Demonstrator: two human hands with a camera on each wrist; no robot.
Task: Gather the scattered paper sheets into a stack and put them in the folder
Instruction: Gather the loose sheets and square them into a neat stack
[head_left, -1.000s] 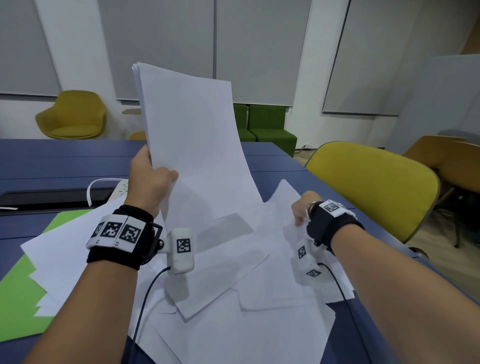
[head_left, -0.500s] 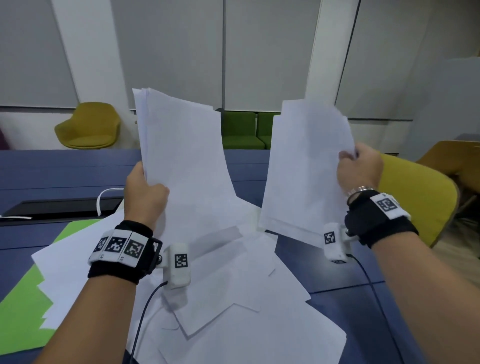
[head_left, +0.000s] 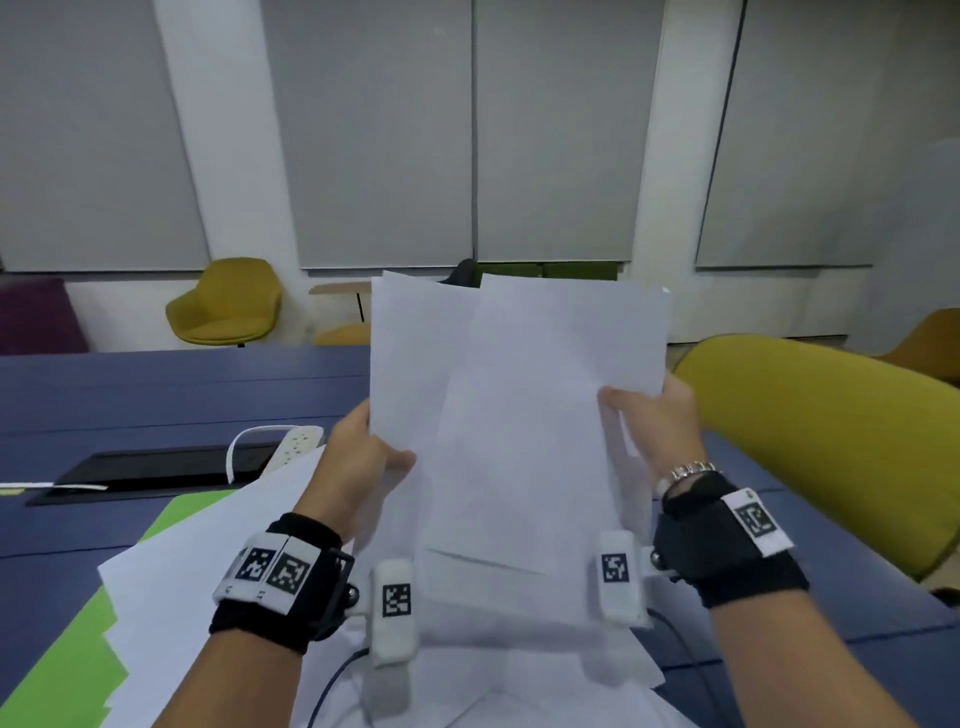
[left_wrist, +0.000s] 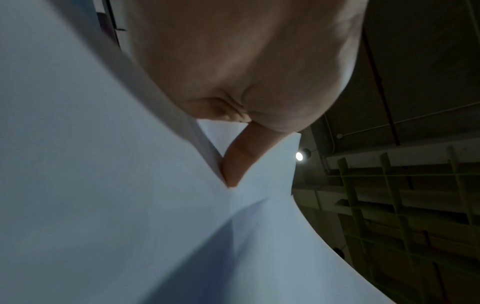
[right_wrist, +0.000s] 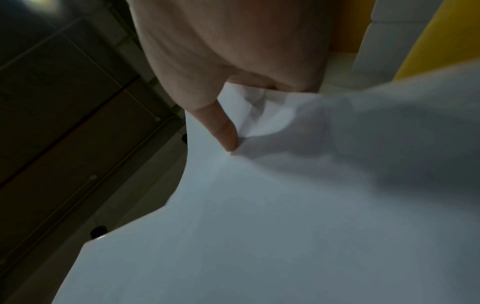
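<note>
A bundle of white paper sheets stands upright in front of me above the table. My left hand grips its left edge, thumb on the near face. My right hand grips the right edge the same way. In the left wrist view the left thumb pinches the sheets. The right wrist view shows the right thumb pressed on the paper. More loose sheets lie spread on the table below. The green folder lies open under them at the left, mostly covered.
The table is dark blue, with a black cable tray and a white power strip behind the papers. A yellow chair back stands close on the right. Another yellow chair sits by the far wall.
My right hand lifted sheets off the table and brought them left against the sheets in my left hand. Both hands now hold one joined bundle at the centre.
</note>
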